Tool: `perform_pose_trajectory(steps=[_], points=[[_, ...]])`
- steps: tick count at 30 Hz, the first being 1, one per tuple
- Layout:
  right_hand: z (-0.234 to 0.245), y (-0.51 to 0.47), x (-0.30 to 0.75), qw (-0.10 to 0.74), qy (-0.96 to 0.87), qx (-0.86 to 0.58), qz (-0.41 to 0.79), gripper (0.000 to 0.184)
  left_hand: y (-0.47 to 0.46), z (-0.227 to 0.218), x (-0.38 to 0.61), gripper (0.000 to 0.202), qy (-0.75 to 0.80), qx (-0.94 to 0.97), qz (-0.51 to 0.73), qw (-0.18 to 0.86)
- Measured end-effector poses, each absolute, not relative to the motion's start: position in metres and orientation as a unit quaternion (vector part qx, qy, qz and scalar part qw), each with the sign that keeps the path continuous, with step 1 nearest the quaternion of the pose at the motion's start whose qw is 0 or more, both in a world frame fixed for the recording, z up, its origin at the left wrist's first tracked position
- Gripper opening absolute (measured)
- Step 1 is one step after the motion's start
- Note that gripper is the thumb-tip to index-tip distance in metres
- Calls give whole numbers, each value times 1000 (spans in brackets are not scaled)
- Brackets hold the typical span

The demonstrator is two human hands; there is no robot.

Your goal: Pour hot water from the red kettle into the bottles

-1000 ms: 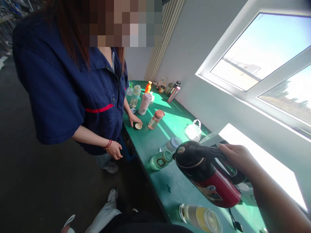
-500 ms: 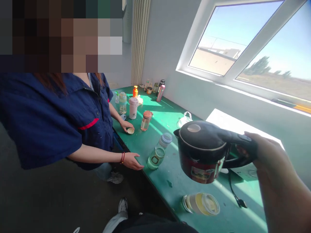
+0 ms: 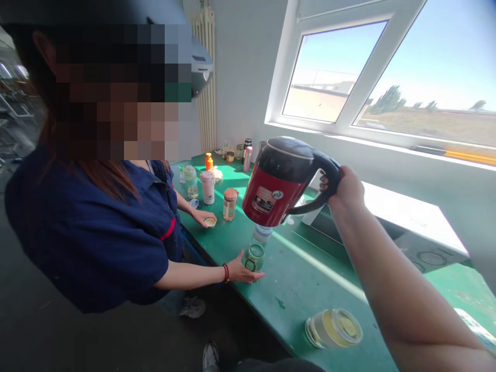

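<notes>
My right hand (image 3: pixel 346 190) is wrapped round the black handle of a red and black electric kettle (image 3: pixel 276 181), raised above the green table. The kettle's spout end points away to the left. Beneath it stands a bottle with a pale blue lid (image 3: pixel 262 235), partly hidden by the kettle. In front of that, a co-worker's hand (image 3: pixel 244 269) touches a green-tinted bottle (image 3: pixel 254 257). The co-worker's other hand (image 3: pixel 203 218) rests at a small round lid (image 3: pixel 210 222). Nearer me stands a glass jar of yellowish liquid (image 3: pixel 334 328). My left hand is out of view.
A person in a navy shirt (image 3: pixel 116 232) stands at the table's left edge. Farther back are a pink-lidded bottle (image 3: pixel 230 204), a pale pink tumbler (image 3: pixel 208 187) and several other bottles. A white microwave-like box (image 3: pixel 406 217) sits by the window wall, near my right forearm.
My right hand has lifted the kettle and carried it forward and left, over the bottles. The co-worker's near hand has moved right onto the green-tinted bottle. The view has shifted.
</notes>
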State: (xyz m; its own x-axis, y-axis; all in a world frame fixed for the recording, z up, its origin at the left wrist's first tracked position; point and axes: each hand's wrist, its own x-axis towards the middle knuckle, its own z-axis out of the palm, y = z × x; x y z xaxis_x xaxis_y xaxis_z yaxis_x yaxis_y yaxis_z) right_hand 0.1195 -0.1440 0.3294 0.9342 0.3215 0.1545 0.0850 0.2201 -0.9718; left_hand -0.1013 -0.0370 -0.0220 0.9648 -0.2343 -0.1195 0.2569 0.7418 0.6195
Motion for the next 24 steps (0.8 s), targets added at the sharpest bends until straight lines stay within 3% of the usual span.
perform_pose_trajectory(steps=[3,6,15,24], points=[[319,-119,128,796,-109,-590,87,18,-35,-30,-93,46,66,269,-142,950],[306,-101,139,791,-77,-602,73,17,-31,-32,-88,37,112,212,-167,956],[224,-86,169,701,37,-706,88,23,22,-9,-139,58,151,203,-98,963],[145,-122,188,597,23,-794,114,33,72,23,-161,67,241,471,44,847]])
